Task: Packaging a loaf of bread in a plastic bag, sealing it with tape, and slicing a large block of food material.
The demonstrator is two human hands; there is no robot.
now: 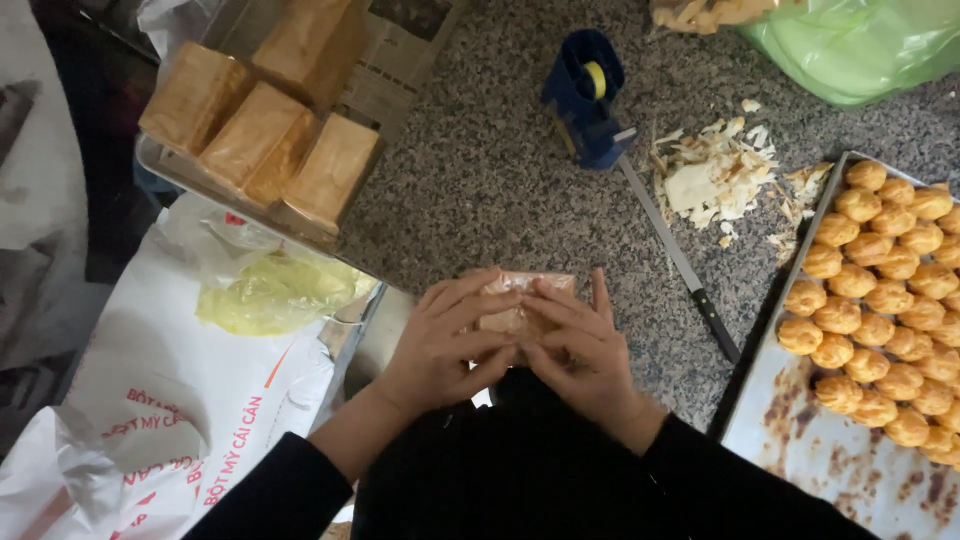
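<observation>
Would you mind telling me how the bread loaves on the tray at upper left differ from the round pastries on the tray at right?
The bread loaves are large rectangular blocks; the round pastries are small balls. The loaves number only a few, while the pastries are many, packed in rows. The loaves' tray is nearly covered, whereas the pastries' tray shows a bare, stained near end. Both are golden-brown baked goods on metal trays.

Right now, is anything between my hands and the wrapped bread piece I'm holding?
Nothing visible. The left hand and right hand both press directly on the wrapped bread piece at the counter edge.
</observation>
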